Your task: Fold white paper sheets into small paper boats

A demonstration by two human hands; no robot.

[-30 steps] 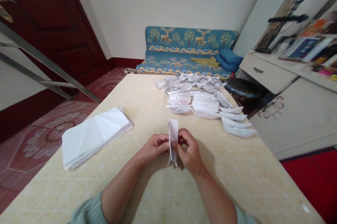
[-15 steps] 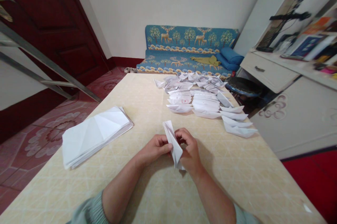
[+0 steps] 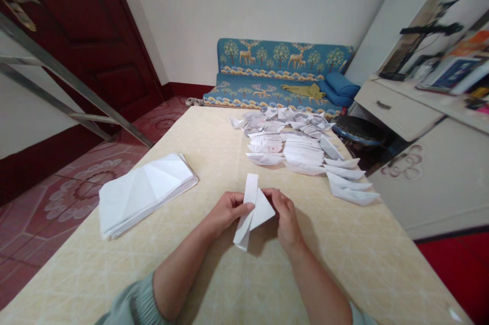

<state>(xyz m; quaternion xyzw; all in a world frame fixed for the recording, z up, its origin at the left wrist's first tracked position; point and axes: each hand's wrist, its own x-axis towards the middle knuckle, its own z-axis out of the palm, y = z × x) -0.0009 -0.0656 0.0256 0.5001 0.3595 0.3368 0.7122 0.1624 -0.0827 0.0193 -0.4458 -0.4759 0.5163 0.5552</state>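
Note:
A folded white paper [image 3: 262, 212], with a triangular flap and a long strip along its left side, is held up over the near middle of the table. My left hand [image 3: 227, 211] pinches it from the left, thumb lying across the strip and fingers behind. At its right corner, my right hand [image 3: 284, 215] is closed with bent fingers against the paper's edge; some fingertips are hidden behind the sheet. Beyond both hands, rows of folded paper boats [image 3: 303, 154] stand close together. To the left lies a stack of white paper sheets [image 3: 147, 190] with crease lines on top.
The table [image 3: 214, 162] has a pale yellow patterned cover. Behind it stands a blue sofa [image 3: 260, 80] with deer print. A metal ladder frame [image 3: 76, 85] leans at left near a dark red door [image 3: 87, 34]. At right are a round stool [image 3: 359, 129] and a white cabinet [image 3: 439, 172].
The folded paper has turned so its triangular flap now faces me, pointing right. My right hand has shifted right to its corner. The view has swung slightly left.

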